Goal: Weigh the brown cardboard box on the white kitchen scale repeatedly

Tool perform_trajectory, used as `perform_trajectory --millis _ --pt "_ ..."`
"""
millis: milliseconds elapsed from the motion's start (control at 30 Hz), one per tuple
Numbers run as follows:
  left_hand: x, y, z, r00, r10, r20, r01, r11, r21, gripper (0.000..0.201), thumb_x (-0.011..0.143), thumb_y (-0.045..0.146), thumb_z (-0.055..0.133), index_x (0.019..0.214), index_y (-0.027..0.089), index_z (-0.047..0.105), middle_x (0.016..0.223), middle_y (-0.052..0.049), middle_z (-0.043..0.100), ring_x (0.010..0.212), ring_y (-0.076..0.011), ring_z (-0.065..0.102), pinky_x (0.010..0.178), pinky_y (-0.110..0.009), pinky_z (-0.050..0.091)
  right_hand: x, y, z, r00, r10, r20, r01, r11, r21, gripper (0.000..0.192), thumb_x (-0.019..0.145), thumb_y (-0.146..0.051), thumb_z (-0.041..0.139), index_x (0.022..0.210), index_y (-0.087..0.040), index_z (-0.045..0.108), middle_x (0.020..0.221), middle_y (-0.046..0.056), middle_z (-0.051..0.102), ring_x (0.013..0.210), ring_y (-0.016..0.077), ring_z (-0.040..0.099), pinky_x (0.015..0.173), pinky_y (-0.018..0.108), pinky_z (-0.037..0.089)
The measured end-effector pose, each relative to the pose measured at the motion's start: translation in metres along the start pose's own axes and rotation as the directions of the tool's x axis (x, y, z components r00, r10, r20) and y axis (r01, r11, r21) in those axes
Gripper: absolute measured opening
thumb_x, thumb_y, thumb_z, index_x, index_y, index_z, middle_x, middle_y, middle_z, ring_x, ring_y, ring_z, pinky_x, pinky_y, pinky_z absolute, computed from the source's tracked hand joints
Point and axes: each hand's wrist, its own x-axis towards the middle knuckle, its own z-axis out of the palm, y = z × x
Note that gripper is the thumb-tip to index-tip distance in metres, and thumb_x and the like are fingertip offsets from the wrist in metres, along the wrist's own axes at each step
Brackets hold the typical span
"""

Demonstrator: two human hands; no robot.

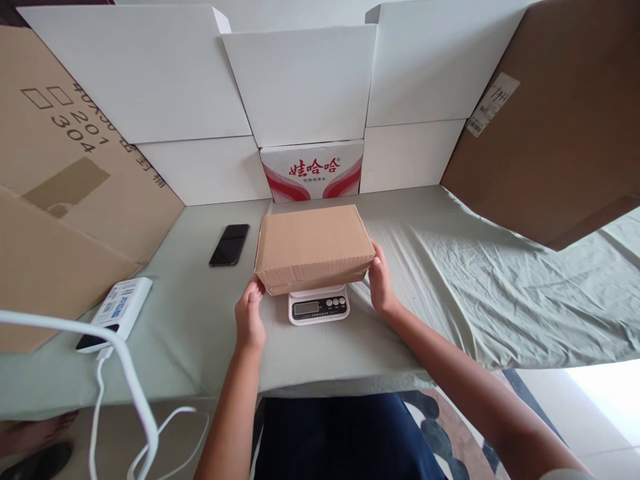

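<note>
- Closed brown corrugated-cardboard box [314,247]: rectangular, plain, matte, flaps shut; it sits on top of the scale at the centre of the table, its near edge slightly rumpled and overhanging the scale's display.
- Small white plastic digital scale [319,307]: flat, with a grey display window and round buttons on its near face; mostly covered by the box.
- Left hand [250,313]: fingers loosely curled, fingertips touching the box's near-left corner; partly open, not wrapped around it.
- Right hand [381,283]: fingers extended upward along the box's right end, palm pressed to its side.
- Pale green cloth-covered table [450,287]: soft fabric, smooth at left, creased into folds at right.
- Black glossy smartphone [229,245]: lying flat, left of the box, well apart from it.
- White rectangular power bank with printed label [117,310]: near left edge, a white cable [100,400] trailing down.
- White carton with red lettering [313,170]: upright behind the box, flanked by white card panels [150,80] and large brown cardboard sheets [550,120].
</note>
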Motion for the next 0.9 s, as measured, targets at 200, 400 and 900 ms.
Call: perform_trajectory --millis 200,400,900 --pt "-0.001 -0.005 -0.002 0.999 -0.035 -0.011 0.035 0.999 0.009 0.074 0.083 0.072 0.054 0.13 0.016 0.068 0.13 -0.02 0.069 0.128 -0.0337 0.062 0.108 -0.046 0.048 -0.002 -0.001 -0.002 0.997 -0.011 0.079 0.017 0.997 -0.073 0.055 0.098 -0.066 0.036 0.145 -0.039 0.045 0.156 0.001 0.045 0.15 0.0261 0.035 0.127 0.051 0.028" --pt "0.013 0.01 0.003 1.0 0.002 0.026 -0.001 0.999 -0.046 0.064 0.086 0.066 0.056 0.126 0.018 0.07 0.13 -0.017 0.07 0.125 -0.031 0.064 0.104 -0.042 0.05 0.008 -0.002 -0.005 0.991 -0.042 0.128 0.053 0.995 -0.087 0.061 0.094 -0.057 0.054 0.15 -0.036 0.04 0.157 0.003 0.043 0.15 0.0295 0.034 0.127 0.053 0.027" --pt "0.139 -0.05 0.056 0.986 -0.164 -0.012 0.154 0.948 -0.278 0.058 0.075 0.07 0.062 0.104 0.02 0.066 0.126 -0.019 0.069 0.123 -0.03 0.065 0.102 -0.044 0.05 0.109 0.068 0.026 0.973 -0.227 0.027 0.227 0.947 -0.227 0.068 0.089 -0.044 0.055 0.152 -0.029 0.032 0.156 0.007 0.039 0.148 0.0283 0.032 0.127 0.051 0.023"
